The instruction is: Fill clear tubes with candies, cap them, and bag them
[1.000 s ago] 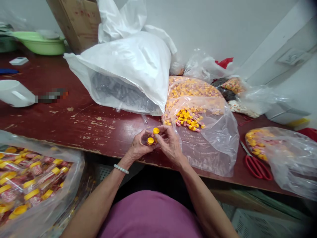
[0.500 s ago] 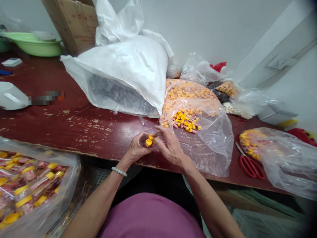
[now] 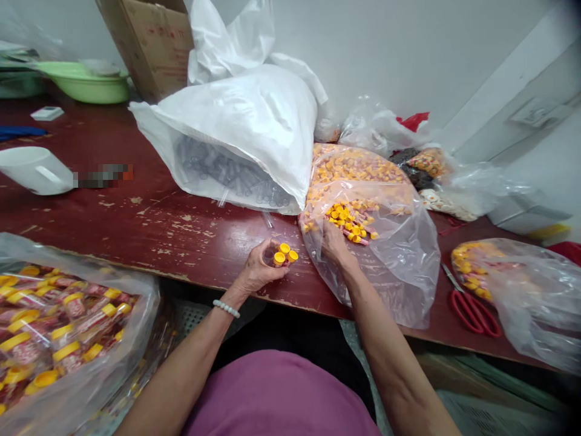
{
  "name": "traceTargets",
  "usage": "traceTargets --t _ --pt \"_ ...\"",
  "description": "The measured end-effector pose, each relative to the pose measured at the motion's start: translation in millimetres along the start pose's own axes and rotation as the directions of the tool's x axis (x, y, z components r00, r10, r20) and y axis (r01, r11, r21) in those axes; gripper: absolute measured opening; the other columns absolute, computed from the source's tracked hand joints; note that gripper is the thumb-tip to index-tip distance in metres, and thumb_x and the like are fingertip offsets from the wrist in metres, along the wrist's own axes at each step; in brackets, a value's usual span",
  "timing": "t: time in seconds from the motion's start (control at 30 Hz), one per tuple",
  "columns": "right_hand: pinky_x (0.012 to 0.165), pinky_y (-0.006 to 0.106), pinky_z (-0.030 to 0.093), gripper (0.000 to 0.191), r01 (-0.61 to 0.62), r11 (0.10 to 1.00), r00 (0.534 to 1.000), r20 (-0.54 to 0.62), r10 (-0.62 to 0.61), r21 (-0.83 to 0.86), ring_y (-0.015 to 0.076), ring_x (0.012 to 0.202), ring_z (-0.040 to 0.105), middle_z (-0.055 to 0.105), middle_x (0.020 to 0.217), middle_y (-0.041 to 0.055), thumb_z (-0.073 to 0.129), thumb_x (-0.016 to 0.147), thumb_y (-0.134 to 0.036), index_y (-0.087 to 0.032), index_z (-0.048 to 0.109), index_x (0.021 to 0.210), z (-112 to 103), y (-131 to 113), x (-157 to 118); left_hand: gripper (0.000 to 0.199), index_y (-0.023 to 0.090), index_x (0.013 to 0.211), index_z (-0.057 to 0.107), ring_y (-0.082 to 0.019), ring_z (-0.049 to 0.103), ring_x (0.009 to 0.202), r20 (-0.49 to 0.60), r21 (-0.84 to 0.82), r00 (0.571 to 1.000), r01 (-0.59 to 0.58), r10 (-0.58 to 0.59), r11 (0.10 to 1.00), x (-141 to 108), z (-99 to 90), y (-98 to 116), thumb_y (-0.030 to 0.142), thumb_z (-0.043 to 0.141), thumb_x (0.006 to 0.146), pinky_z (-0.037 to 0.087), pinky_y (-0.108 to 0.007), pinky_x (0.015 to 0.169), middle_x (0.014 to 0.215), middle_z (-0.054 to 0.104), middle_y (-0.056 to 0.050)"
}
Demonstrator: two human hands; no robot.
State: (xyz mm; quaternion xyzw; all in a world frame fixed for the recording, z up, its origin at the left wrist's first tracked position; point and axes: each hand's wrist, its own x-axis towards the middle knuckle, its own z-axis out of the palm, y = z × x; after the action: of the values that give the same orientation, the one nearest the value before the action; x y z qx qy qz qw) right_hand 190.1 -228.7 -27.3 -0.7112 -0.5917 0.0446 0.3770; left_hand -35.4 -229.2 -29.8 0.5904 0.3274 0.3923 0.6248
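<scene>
Tubes with yellow caps [image 3: 284, 255], three visible, are held upright in the curled left hand [image 3: 259, 270], over the front of a worn red table [image 3: 177, 242]. The right hand [image 3: 334, 242], apart from the left, reaches into the mouth of a clear plastic bag [image 3: 402, 260], at the near left side of a pile of small capped tubes [image 3: 354, 223].

Beyond the left hand, a loose clear tube [image 3: 267, 219] lies just in front of a white sack [image 3: 245, 115] with many clear tubes inside. Red-handled scissors [image 3: 474, 312] rest right of the clear plastic bag, beside another bag of capped pieces [image 3: 472, 266]. A white cup [image 3: 36, 171] lies far left. A large bag of filled tubes [image 3: 59, 339] is at lower left, cut off by the frame.

The right fingertips are hidden, so their grip cannot be told. The left fingers cover the lower tubes; something see-through beside the caps is hard to make out.
</scene>
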Motion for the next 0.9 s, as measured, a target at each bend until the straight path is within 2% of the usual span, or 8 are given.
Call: traceTargets --t 0.07,0.13,0.2,0.27,0.43,0.57,0.73,0.9 --pt "0.069 0.032 0.045 0.025 -0.107 0.990 0.988 -0.103 0.116 0.087 0.0168 0.068 0.054 0.062 0.076 0.0050 0.050 0.080 -0.037 -0.016 0.060 0.090 -9 -3 -2 0.047 0.018 0.086 0.048 -0.013 0.063 0.067 0.001 -0.007 1.000 -0.001 0.001 1.000 1 0.0 -1 0.018 0.077 0.049 0.051 -0.025 0.064 0.078 0.062 0.001" --pt "0.065 0.029 0.045 0.028 -0.158 0.944 0.948 -0.222 0.227 0.289 0.0140 0.065 0.052 0.058 0.075 0.0012 0.051 0.080 -0.038 -0.017 0.055 0.099 -19 -14 -9 0.047 0.018 0.087 0.048 -0.013 0.062 0.066 0.012 -0.018 1.000 0.001 -0.001 1.000 1 -0.2 -3 0.018 0.077 0.050 0.051 -0.025 0.064 0.079 0.062 0.001" --pt "0.064 0.026 0.046 0.029 -0.083 0.869 0.936 -0.260 0.235 0.488 0.0117 0.066 0.053 0.055 0.076 -0.0018 0.054 0.081 -0.037 -0.020 0.051 0.104 -24 -37 -20 0.049 0.018 0.089 0.049 -0.013 0.062 0.067 0.026 -0.026 1.000 0.002 -0.001 1.000 1 -0.3 -3 0.018 0.078 0.049 0.051 -0.025 0.064 0.081 0.062 0.001" --pt "0.065 0.024 0.046 0.026 0.007 0.808 0.964 -0.219 0.151 0.589 0.0104 0.068 0.054 0.054 0.078 -0.0030 0.055 0.082 -0.035 -0.023 0.049 0.104 -19 -65 -33 0.050 0.018 0.090 0.049 -0.013 0.062 0.067 0.023 -0.005 1.000 0.009 -0.009 1.000 1 -0.4 -2 0.018 0.078 0.050 0.050 -0.025 0.065 0.081 0.063 0.001" --pt "0.067 0.023 0.046 0.019 0.038 0.853 0.996 -0.084 0.007 0.521 0.0106 0.074 0.054 0.055 0.084 -0.0009 0.054 0.084 -0.030 -0.023 0.052 0.101 8 -109 -53 0.044 0.016 0.090 0.054 -0.014 0.062 0.070 0.055 0.097 0.997 -0.057 0.051 0.994 3 -2.0 -2 0.023 0.078 0.054 0.050 -0.025 0.066 0.082 0.065 -0.001" --pt "0.068 0.024 0.046 0.021 0.062 0.876 0.998 -0.042 -0.048 0.479 0.0113 0.077 0.055 0.056 0.087 -0.0004 0.055 0.083 -0.028 -0.023 0.054 0.103 11 -105 -55 0.040 0.015 0.091 0.056 -0.016 0.063 0.074 0.077 0.123 0.990 -0.130 0.121 0.984 4 -3.4 -6 0.023 0.076 0.058 0.050 -0.025 0.068 0.086 0.067 -0.003" --pt "0.060 0.022 0.044 0.017 0.065 0.849 0.998 -0.027 -0.060 0.525 0.0088 0.064 0.050 0.056 0.076 -0.0027 0.056 0.082 -0.030 -0.020 0.057 0.096 6 -102 -52 0.045 0.014 0.096 0.056 -0.016 0.063 0.076 0.079 0.085 0.990 -0.127 0.120 0.988 4 -2.8 -4 0.021 0.077 0.057 0.051 -0.024 0.069 0.091 0.067 -0.004" --pt "0.069 0.025 0.046 0.015 0.119 0.896 0.993 -0.054 -0.106 0.429 0.0113 0.072 0.055 0.061 0.083 -0.0001 0.056 0.083 -0.028 -0.021 0.058 0.096 6 -106 -51 0.041 0.013 0.095 0.055 -0.015 0.062 0.077 0.098 0.106 0.987 -0.142 0.131 0.984 4 -4.1 -4 0.020 0.075 0.059 0.049 -0.023 0.068 0.089 0.065 -0.003"
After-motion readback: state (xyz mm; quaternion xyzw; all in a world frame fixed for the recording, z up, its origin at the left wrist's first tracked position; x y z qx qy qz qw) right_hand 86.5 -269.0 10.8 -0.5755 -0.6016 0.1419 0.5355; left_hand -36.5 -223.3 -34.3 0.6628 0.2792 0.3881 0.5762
